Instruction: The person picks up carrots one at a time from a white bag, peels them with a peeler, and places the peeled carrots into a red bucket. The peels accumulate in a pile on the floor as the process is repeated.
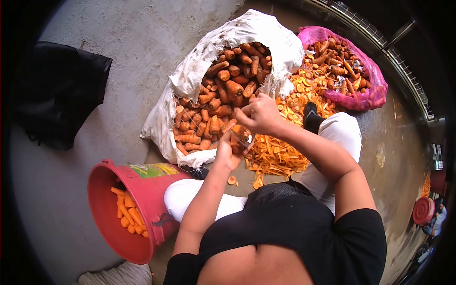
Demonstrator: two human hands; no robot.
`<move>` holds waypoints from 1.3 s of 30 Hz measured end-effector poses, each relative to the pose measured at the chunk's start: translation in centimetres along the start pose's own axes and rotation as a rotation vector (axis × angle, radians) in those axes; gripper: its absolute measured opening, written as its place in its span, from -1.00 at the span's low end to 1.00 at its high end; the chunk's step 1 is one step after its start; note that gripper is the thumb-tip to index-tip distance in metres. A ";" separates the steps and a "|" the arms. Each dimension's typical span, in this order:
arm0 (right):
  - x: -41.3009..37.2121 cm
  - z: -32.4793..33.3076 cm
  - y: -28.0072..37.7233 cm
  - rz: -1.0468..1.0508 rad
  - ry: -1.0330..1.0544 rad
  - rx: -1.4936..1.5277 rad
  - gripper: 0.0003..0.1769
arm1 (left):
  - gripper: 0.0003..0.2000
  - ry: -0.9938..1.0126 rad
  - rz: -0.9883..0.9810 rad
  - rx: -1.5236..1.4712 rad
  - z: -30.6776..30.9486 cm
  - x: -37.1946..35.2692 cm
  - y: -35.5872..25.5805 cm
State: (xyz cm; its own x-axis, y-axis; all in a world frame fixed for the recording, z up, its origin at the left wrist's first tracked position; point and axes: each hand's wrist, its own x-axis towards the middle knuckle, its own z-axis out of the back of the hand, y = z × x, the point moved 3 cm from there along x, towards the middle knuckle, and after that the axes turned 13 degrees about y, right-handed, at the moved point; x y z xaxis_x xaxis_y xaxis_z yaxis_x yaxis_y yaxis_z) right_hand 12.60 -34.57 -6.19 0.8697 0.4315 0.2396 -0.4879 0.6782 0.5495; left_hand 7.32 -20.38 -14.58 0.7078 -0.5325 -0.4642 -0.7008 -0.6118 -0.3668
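My left hand is closed around a carrot, partly hidden by the fingers and blurred. Just above and to its right, my right hand is curled shut; what it grips, if anything, is hidden. Behind both hands lies a wide-mouthed white sack full of unpeeled carrots. Orange peelings and cut slices are heaped on the floor to the right of the hands. At the lower left, a red bucket lies tipped toward me with peeled carrots inside.
A pink mesh sack of carrots and scraps stands at the far right of the heap. Black cloth or plastic lies on the left. Another person is near a red tub at the right edge. My knees flank the work.
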 end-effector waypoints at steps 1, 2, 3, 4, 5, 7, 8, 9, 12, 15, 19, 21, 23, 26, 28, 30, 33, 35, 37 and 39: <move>-0.1 -0.4 0.2 0.053 -0.033 -0.019 -0.66 | -0.66 -0.077 -0.005 -0.060 -0.6 0.0 0.2; -0.3 -0.7 0.3 0.064 -0.026 -0.036 -0.66 | -0.68 -0.154 -0.011 -0.118 -1.2 -0.1 0.2; -0.4 -1.0 0.4 0.074 -0.021 -0.052 -0.66 | -0.69 -0.198 0.004 -0.132 -1.3 -0.2 0.2; -0.5 -1.2 0.4 0.085 -0.015 -0.070 -0.65 | -0.69 -0.196 -0.007 -0.131 -1.3 -0.1 0.3; -0.6 -1.2 0.5 0.105 -0.028 -0.085 -0.65 | -0.69 -0.193 -0.020 -0.131 -1.2 0.0 0.4; -0.6 -1.2 0.2 0.102 -0.039 -0.086 -0.65 | -0.70 -0.174 -0.034 -0.113 -1.5 0.0 0.3; -0.6 -1.2 0.1 0.102 -0.044 -0.087 -0.65 | -0.70 -0.159 -0.036 -0.095 -1.7 -0.1 0.3; -0.5 -1.2 0.0 0.091 -0.036 -0.068 -0.64 | -0.70 -0.145 -0.039 -0.077 -1.9 -0.2 0.2; -0.6 -1.6 -0.4 0.054 -0.007 -0.020 -0.62 | -0.70 -0.097 -0.056 -0.010 -2.0 -0.1 0.2; -0.1 -1.7 -2.1 -0.140 0.086 0.045 -0.58 | -0.67 0.187 -0.031 0.184 0.2 0.5 0.3; 1.2 0.8 -8.7 -0.412 0.210 -0.425 -0.47 | -0.59 0.329 0.042 0.286 -3.0 -2.1 0.0; 0.6 2.1 -9.5 -0.548 0.111 -0.434 -0.49 | -0.56 0.329 0.078 0.232 -3.2 -2.4 -0.4; 0.5 2.2 -9.1 -0.532 0.032 -0.344 -0.52 | -0.54 0.258 0.070 0.185 -2.9 -2.3 -0.4; 1.0 2.0 -6.4 -0.381 0.016 -0.201 -0.58 | -0.54 0.170 0.100 0.098 -2.5 -1.7 -0.8; 1.0 1.7 -4.2 -0.296 0.126 -0.038 -0.62 | -0.58 0.105 0.067 0.116 -1.3 -0.9 -0.5; 0.6 1.2 -2.1 -0.046 -0.013 -0.066 -0.64 | -0.62 0.042 0.081 0.107 -0.8 -0.5 -0.4; -0.1 0.4 0.0 0.061 0.011 -0.018 -0.66 | -0.70 -0.029 0.031 -0.026 -0.5 0.1 0.0; -0.5 -0.3 0.2 0.103 0.008 -0.033 -0.67 | -0.71 -0.076 0.015 -0.064 -0.6 0.1 0.4; -0.8 -0.8 0.1 0.105 0.017 -0.055 -0.68 | -0.69 -0.084 0.014 -0.057 -1.3 -0.1 0.3; -0.8 -0.7 -0.2 0.093 0.018 -0.070 -0.67 | -0.69 -0.077 0.017 -0.032 -1.2 0.1 0.3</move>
State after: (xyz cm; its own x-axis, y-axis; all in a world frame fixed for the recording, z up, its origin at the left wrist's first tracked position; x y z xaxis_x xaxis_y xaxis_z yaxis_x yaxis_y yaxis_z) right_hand 11.94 -34.62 -7.08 0.8190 0.5048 0.2727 -0.5714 0.6744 0.4677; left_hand 7.24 -21.32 -13.73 0.6862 -0.4967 -0.5315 -0.7083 -0.6225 -0.3328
